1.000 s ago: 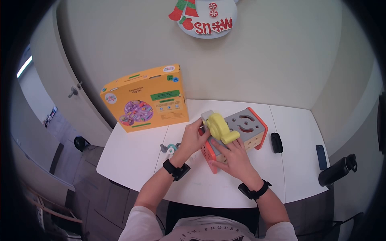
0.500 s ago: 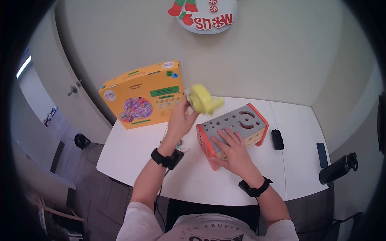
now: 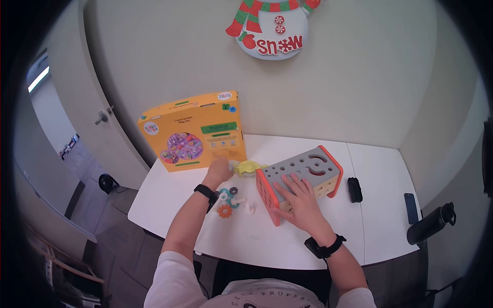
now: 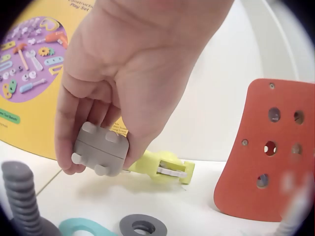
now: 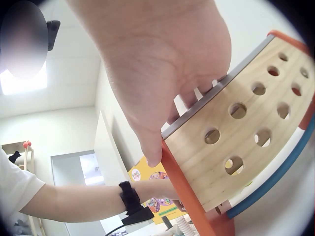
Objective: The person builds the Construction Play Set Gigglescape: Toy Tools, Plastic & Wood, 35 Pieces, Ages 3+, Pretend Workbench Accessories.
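resting our right hand (image 3: 303, 208), fingers spread, on the bench (image 3: 285, 169) in head view; left wrist, our left hand (image 4: 130, 64) pinches the gray end (image 4: 101, 150) of the yellow toy (image 4: 152, 164) near the box (image 4: 29, 123); right wrist, our thumb (image 5: 151, 147) touches the red panel (image 5: 184, 187).

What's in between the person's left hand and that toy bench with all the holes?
A yellow toy lies between the left hand and the toy bench; the head view shows it, and the left wrist view agrees.
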The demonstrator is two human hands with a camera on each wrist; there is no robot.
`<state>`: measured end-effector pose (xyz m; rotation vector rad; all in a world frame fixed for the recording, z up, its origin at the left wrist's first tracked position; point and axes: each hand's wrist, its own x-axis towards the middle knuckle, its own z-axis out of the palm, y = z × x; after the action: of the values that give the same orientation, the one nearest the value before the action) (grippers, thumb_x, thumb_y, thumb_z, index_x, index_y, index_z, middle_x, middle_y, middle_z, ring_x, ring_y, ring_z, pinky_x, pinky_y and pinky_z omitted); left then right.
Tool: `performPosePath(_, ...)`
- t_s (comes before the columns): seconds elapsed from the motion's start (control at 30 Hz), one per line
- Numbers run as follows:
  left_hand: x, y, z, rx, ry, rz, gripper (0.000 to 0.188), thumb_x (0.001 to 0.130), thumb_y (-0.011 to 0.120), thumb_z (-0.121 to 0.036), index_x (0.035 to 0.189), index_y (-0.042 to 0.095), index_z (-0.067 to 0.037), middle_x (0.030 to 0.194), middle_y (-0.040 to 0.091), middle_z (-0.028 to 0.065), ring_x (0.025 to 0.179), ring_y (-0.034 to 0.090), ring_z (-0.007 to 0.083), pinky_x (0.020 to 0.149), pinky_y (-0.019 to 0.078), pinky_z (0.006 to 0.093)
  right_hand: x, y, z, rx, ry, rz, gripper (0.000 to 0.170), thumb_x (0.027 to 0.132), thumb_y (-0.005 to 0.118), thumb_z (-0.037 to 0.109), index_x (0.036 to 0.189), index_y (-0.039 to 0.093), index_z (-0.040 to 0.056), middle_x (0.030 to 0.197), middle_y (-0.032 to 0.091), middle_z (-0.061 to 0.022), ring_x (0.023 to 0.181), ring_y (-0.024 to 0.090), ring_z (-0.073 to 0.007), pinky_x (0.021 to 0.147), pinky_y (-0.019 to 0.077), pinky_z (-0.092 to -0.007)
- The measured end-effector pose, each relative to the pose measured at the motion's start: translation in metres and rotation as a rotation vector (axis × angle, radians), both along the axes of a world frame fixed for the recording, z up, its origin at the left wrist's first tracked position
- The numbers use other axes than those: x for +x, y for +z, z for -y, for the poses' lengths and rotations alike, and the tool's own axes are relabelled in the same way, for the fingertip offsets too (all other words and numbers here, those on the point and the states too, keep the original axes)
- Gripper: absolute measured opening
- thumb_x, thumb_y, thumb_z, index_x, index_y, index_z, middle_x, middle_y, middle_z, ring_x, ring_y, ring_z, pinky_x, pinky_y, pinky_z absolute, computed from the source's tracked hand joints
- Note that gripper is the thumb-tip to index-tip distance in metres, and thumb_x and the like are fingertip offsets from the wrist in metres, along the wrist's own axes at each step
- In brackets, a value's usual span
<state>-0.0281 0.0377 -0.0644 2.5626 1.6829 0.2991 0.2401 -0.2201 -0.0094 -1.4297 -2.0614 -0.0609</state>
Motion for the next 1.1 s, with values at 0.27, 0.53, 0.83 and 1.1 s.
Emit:
performPosePath(0.27, 0.027, -0.010, 0.014, -0.130, 0.076, 0.041, 0.036, 0.085, 0.077, -0.030, 0.104, 0.076, 0.001, 0.102, 0.076, 0.0241, 0.098, 0.074, 0.0416, 0.087, 0.0599, 0.0482, 0.000, -0.002, 0.000, 0.023, -0.001, -0.002, 0.066, 0.086, 0.082, 0.045, 0.142, 0.067, 0.0134, 0.153, 0.056, -0.0183, 0.147, 0.044, -0.0407, 0.122, 0.0280, -0.0568)
performPosePath(0.53, 0.023, 0.023, 0.033, 0.027, -0.138, 0.202, 0.039, 0.085, 0.083, -0.027, 0.106, 0.075, 0.004, 0.101, 0.075, 0.0237, 0.098, 0.073, 0.0385, 0.086, 0.0583, 0.0449, 0.000, -0.001, -0.001, 0.035, 0.004, 0.012, 0.067, 0.085, 0.083, 0.044, 0.141, 0.067, 0.0107, 0.152, 0.056, -0.0203, 0.146, 0.045, -0.0417, 0.121, 0.0288, -0.0574)
performPosePath(0.83, -0.001, 0.043, 0.140, -0.314, -0.234, 0.203, 0.034, 0.081, 0.085, -0.011, 0.111, 0.075, 0.001, 0.102, 0.075, 0.0184, 0.092, 0.073, 0.0330, 0.081, 0.0583, 0.0416, -0.001, -0.003, -0.001, 0.047, -0.002, 0.014, 0.068, 0.085, 0.083, 0.045, 0.141, 0.066, 0.0105, 0.153, 0.054, -0.0202, 0.147, 0.044, -0.0421, 0.121, 0.0288, -0.0588)
performPosePath(1.1, 0.006, -0.021, 0.150, -0.236, -0.401, 0.323, 0.029, 0.087, 0.081, -0.012, 0.113, 0.074, 0.000, 0.100, 0.074, 0.0168, 0.085, 0.073, 0.0298, 0.077, 0.0586, 0.0391, -0.002, -0.004, 0.000, 0.049, -0.006, 0.017, 0.068, 0.086, 0.082, 0.045, 0.143, 0.065, 0.0105, 0.154, 0.054, -0.0204, 0.148, 0.044, -0.0420, 0.121, 0.0278, -0.0584)
